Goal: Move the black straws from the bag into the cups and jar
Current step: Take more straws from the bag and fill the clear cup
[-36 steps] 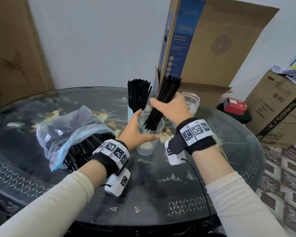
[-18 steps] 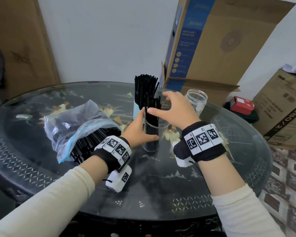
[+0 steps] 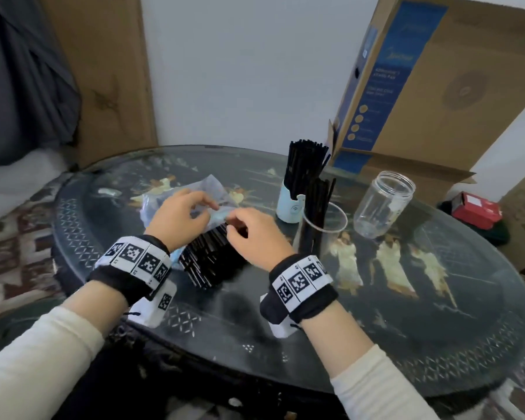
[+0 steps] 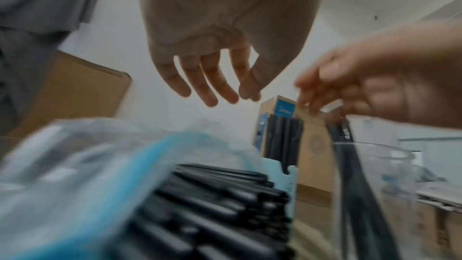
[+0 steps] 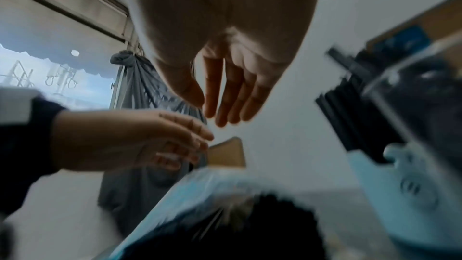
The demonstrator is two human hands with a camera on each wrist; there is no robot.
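A clear plastic bag (image 3: 211, 184) with a blue zip edge lies on the table, and a bundle of black straws (image 3: 206, 256) sticks out of its mouth toward me. My left hand (image 3: 200, 204) hovers over the bag's mouth with relaxed fingers and holds nothing, as the left wrist view shows (image 4: 217, 90). My right hand (image 3: 237, 221) is beside it over the straw ends, its fingers straight and empty (image 5: 220, 106). A light blue cup (image 3: 290, 204) is packed with straws. The clear cup (image 3: 331, 234) holds a smaller bunch. The clear jar (image 3: 382, 204) stands empty.
The round dark glass-topped table (image 3: 376, 313) has bare surface near me and at the right. A tall cardboard box (image 3: 437, 86) leans behind the cups. A red box (image 3: 476, 209) lies beyond the table's right edge. Grey cloth (image 3: 22, 86) hangs at the left.
My right hand let the straw bunch go into the clear cup and my left hand released that cup. Both hands moved left to the bag's mouth.
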